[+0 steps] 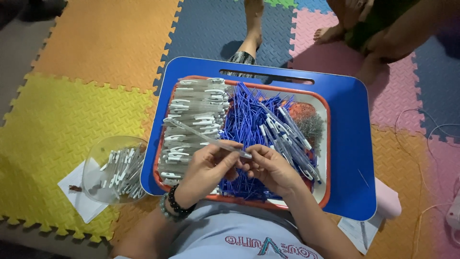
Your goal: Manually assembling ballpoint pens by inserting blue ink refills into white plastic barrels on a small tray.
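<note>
My left hand (208,165) and my right hand (270,165) meet over a red-rimmed white tray (327,144). Together they hold one clear pen barrel (201,135), which slants up to the left from my fingertips. My left wrist wears dark bead bracelets. Under the hands lies a heap of blue pen refills (249,117). A stack of clear barrels with white clips (194,115) fills the tray's left side. A bunch of assembled pens (292,139) lies to the right of my hands.
The tray sits on a blue lap table (350,120) over coloured foam floor mats. A clear plastic bowl (112,170) with several pen parts stands at the left on white paper. Another person's bare feet and legs (364,33) are at the top. Thin wires trail at the right.
</note>
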